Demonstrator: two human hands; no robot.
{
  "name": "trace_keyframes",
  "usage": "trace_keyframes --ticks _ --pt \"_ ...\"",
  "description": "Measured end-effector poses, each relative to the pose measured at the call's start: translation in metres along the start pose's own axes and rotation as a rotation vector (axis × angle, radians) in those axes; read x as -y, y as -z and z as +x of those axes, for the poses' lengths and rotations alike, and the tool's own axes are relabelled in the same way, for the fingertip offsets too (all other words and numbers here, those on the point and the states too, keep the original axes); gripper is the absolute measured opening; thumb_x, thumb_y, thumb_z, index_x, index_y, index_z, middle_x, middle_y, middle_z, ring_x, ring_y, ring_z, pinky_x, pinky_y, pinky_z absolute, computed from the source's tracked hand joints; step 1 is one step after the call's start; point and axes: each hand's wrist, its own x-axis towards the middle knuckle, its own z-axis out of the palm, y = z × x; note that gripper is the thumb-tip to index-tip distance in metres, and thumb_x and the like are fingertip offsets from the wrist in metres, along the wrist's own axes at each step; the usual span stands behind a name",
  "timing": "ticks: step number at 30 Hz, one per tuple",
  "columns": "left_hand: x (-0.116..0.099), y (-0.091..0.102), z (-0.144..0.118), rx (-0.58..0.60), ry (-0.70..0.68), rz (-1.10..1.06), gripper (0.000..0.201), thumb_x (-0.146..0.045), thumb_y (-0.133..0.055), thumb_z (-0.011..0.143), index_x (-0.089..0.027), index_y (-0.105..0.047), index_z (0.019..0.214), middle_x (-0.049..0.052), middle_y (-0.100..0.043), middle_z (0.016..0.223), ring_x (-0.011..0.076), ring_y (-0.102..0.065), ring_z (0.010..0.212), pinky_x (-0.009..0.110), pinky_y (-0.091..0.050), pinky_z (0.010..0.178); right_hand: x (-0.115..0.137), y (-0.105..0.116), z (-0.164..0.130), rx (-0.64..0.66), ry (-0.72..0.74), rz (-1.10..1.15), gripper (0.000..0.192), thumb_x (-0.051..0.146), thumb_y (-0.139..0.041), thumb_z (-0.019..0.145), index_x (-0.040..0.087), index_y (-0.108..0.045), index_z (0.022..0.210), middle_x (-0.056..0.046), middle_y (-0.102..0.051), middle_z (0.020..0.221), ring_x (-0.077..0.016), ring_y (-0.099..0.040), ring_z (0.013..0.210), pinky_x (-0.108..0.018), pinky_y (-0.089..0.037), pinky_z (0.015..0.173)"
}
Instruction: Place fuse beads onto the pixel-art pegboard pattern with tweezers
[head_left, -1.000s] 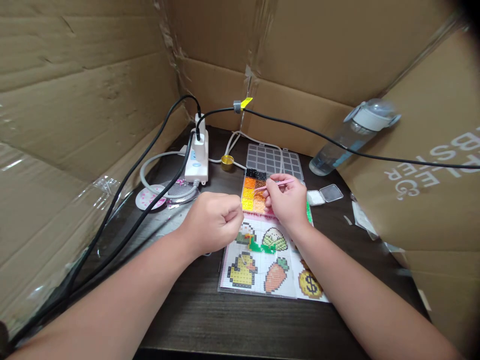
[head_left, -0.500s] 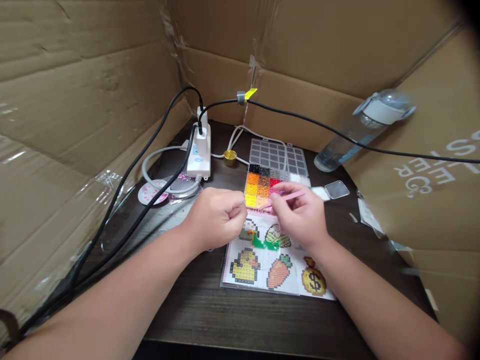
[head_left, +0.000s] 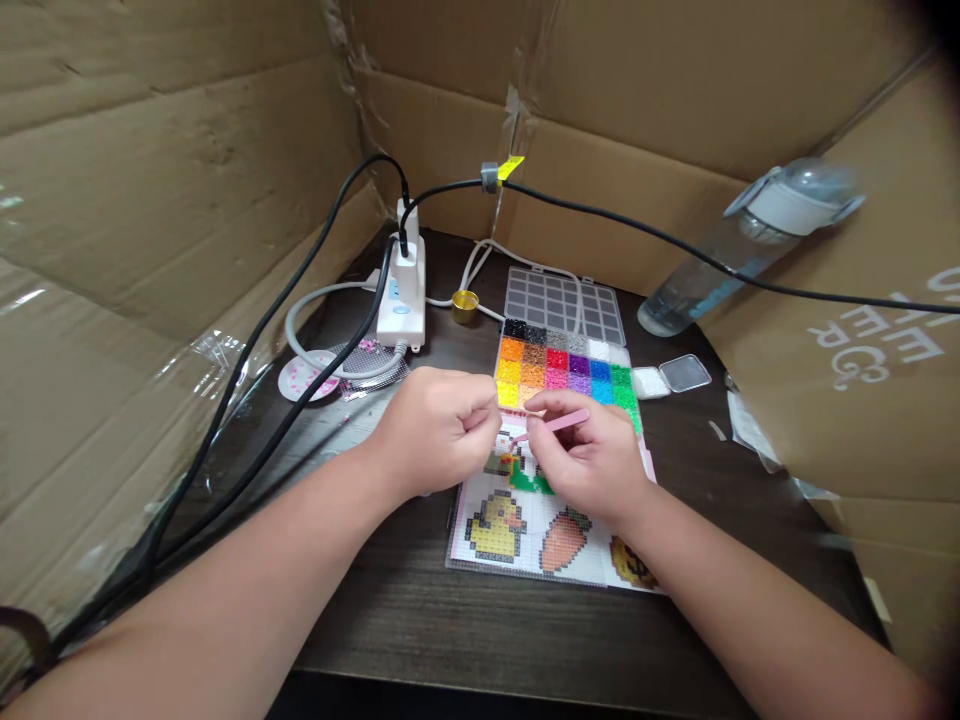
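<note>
My right hand [head_left: 592, 460] grips pink tweezers [head_left: 559, 423], their tips pointing left and down at the top of a clear pegboard [head_left: 525, 525] that lies over a pattern sheet with a duck, a carrot and a coin bag. Green beads sit on the board just under the hand. My left hand [head_left: 439, 430] is curled into a loose fist at the board's upper left corner, and I cannot see anything in it. Right behind both hands stands an open bead box [head_left: 566, 368] with compartments of black, orange, yellow, red, purple, blue and green beads.
A white power strip [head_left: 401, 295] with black cables [head_left: 300, 300] stands at the back left, next to a gold cap [head_left: 465, 305]. A water bottle [head_left: 742, 250] leans at the back right. A small clear case [head_left: 671, 377] lies right of the bead box. Cardboard walls enclose the dark table.
My right hand has drawn the tweezers back from the bead box to the top of the pegboard, uncovering the box's coloured compartments. The left hand has hardly moved.
</note>
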Motion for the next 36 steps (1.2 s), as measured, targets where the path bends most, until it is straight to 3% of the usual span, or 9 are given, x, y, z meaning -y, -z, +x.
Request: trace_keyframes --ticks 12,21,26,32,36 --pt "0.000 0.001 0.000 -0.002 -0.003 -0.008 0.037 0.002 -0.053 0.064 -0.016 -0.022 0.054 -0.008 -0.019 0.050 0.0030 -0.017 0.047 0.020 -0.016 0.045 -0.001 -0.001 -0.001 0.007 0.057 -0.011 0.013 0.007 -0.058 0.078 0.015 -0.062 0.088 0.002 -0.063 0.061 -0.0043 -0.045 0.038 -0.018 -0.034 0.036" --pt "0.000 0.001 0.000 0.001 0.000 -0.002 0.037 0.002 -0.053 0.064 -0.016 -0.022 0.054 -0.008 -0.018 0.050 0.0032 -0.017 0.047 0.020 -0.016 0.045 -0.001 0.001 0.001 0.016 0.047 -0.028 0.011 0.008 -0.058 0.078 0.015 -0.063 0.084 0.002 -0.063 0.059 -0.0057 -0.048 0.040 -0.019 -0.039 0.039" --pt "0.000 0.001 0.001 -0.011 -0.009 -0.007 0.038 0.003 -0.053 0.064 -0.016 -0.022 0.054 -0.008 -0.019 0.050 0.0026 -0.017 0.046 0.020 -0.016 0.045 -0.003 0.003 0.005 -0.068 -0.029 -0.030 0.007 0.013 -0.060 0.078 0.016 -0.064 0.083 0.003 -0.062 0.056 -0.0067 -0.050 0.037 -0.020 -0.039 0.036" --pt "-0.001 0.001 0.002 0.007 -0.010 -0.010 0.037 0.003 -0.053 0.064 -0.016 -0.022 0.055 -0.008 -0.020 0.050 0.0028 -0.018 0.047 0.020 -0.016 0.046 -0.017 -0.008 0.031 -0.291 -0.178 0.005 0.008 0.019 -0.060 0.081 0.018 -0.064 0.088 0.001 -0.064 0.059 -0.0108 -0.056 0.043 -0.023 -0.046 0.041" --pt "0.000 0.001 0.001 0.005 -0.003 -0.002 0.038 0.002 -0.053 0.065 -0.016 -0.022 0.055 -0.008 -0.020 0.050 0.0029 -0.018 0.047 0.020 -0.017 0.046 -0.027 -0.017 0.041 -0.256 -0.203 0.008 0.010 0.026 -0.060 0.083 0.019 -0.063 0.089 0.000 -0.064 0.063 -0.0109 -0.055 0.044 -0.024 -0.046 0.041"
